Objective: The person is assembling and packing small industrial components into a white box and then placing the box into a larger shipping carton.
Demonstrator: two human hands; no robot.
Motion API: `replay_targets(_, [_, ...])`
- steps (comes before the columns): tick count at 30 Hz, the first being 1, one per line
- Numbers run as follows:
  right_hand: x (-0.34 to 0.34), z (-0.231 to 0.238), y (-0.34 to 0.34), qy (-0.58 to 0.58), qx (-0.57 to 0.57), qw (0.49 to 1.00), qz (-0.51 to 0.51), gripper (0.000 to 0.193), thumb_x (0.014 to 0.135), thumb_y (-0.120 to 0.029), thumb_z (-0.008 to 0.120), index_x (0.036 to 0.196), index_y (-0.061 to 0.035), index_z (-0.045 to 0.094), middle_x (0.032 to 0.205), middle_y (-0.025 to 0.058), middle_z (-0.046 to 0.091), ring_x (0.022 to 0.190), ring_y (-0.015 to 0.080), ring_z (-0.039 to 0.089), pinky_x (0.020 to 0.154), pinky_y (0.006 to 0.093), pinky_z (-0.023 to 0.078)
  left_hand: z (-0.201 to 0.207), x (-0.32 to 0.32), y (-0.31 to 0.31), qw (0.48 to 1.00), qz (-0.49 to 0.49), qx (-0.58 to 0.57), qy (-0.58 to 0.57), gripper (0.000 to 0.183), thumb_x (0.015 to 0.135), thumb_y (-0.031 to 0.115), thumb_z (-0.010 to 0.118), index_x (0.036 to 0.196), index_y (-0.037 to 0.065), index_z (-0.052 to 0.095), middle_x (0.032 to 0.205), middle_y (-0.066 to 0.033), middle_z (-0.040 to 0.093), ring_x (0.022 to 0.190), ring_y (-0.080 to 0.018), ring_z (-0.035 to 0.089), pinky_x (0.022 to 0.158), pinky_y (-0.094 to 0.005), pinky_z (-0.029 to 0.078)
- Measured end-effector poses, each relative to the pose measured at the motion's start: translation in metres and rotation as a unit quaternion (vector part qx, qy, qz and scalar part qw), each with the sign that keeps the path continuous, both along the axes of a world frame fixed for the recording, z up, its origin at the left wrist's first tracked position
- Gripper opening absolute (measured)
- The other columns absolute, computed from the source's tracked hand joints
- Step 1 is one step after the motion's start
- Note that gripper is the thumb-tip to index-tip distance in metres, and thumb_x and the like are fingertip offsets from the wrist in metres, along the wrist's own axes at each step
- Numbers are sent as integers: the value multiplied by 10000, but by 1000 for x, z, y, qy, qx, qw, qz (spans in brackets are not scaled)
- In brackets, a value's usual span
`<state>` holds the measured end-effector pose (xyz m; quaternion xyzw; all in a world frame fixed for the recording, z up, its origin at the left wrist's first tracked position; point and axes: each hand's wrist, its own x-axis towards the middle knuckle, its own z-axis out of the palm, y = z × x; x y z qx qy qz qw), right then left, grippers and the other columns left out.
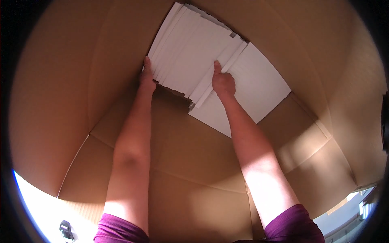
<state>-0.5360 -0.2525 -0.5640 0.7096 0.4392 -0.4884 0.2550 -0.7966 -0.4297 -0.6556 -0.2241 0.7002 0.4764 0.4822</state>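
Note:
Both my arms reach deep inside a large cardboard box. A row of white flat cardboard pieces [186, 48], packed tightly face to face, lies at the far end of the box. My left hand [148, 77] is closed on the row's left end, thumb along its edge. At the right end of the row, my right hand [223, 84] is closed with its thumb pointing up against the last pieces; its fingertips are hidden. To the right, beside and partly under my right hand, a broad white panel [259, 77] lies flat.
Brown cardboard walls [52, 101] of the box rise on all sides, with creased flaps near me. Outside the box, at the lower left, a small black and grey device [66, 231] sits on a bright surface. Sunlight falls across the right wall.

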Motion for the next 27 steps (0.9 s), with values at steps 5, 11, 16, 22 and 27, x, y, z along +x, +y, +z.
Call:
replay_targets(5, [13, 4, 0, -34, 79, 996, 27, 965, 953, -763, 300, 1045, 108, 705, 1132, 304, 678, 1128, 418, 642, 975, 474, 495, 23, 30, 25, 1000, 18, 2, -6, 1007, 828, 695, 686, 1481, -7, 380, 1429, -142, 516, 1265, -299, 550, 1026, -466, 498])
replay_targets(11, [0, 14, -24, 16, 96, 994, 49, 911, 956, -730, 380, 1020, 122, 698, 1087, 339, 673, 1083, 404, 662, 957, 463, 505, 23, 2, 12, 999, 34, 24, -1, 963, 849, 649, 699, 1480, -5, 382, 1453, -144, 498, 1285, -302, 537, 1067, -459, 474])
replay_targets(16, [26, -15, -28, 19, 70, 997, 2, 837, 950, -695, 448, 977, 99, 712, 1012, 306, 696, 995, 410, 686, 915, 471, 521, 33, 31, 21, 999, 21, 29, 14, 994, 856, 670, 676, 1498, -19, 361, 1492, -157, 462, 1309, -306, 519, 1087, -443, 453])
replay_targets(22, [17, -22, -42, -8, 252, 967, 34, 875, 939, -720, 448, 817, 104, 715, 697, 216, 696, 711, 333, 720, 782, 439, 562, 8, 18, 17, 1000, 7, 25, 11, 988, 873, 681, 645, 1493, -36, 365, 1491, -156, 463, 1314, -300, 515, 1071, -437, 465])
replay_targets(27, [13, -2, -32, 23, 29, 999, 19, 840, 948, -689, 446, 1023, 107, 706, 1123, 332, 666, 1118, 447, 635, 980, 503, 481, 13, 12, 10, 999, 10, 31, 9, 973, 875, 663, 660, 1490, -32, 368, 1469, -154, 481, 1294, -298, 524, 1053, -440, 479])
